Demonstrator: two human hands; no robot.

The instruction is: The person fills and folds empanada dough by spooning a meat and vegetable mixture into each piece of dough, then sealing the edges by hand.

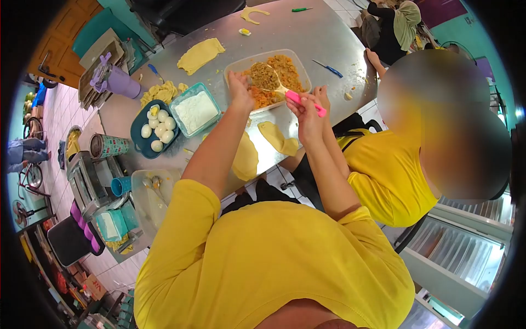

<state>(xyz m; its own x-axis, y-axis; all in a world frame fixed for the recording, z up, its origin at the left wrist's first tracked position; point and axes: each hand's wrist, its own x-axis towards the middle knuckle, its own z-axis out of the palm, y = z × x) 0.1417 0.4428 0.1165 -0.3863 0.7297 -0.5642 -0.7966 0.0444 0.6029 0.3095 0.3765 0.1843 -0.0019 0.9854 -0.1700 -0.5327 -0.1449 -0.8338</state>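
My right hand (308, 112) is closed round the pink handle of a serving spoon (280, 89). Brown minced filling (264, 75) heaps in the spoon's bowl, over a rectangular plastic container (303, 66) of orange and brown filling. At the container's left side, my left hand (239, 90) has its fingers at the rim, gripping it. Just under my forearms lie a flat dough sheet (245, 159) and a cut dough piece (276, 138). A co-worker's hand (323, 97) is close beside my right hand.
Left of the container stand a teal box of white flour (194, 112) and a dark bowl of peeled eggs (159, 129). Another dough sheet (201, 56) lies farther back. A blue-handled knife (329, 68) rests on the right. A pasta roller (87, 178) and purple tumbler (121, 82) stand left.
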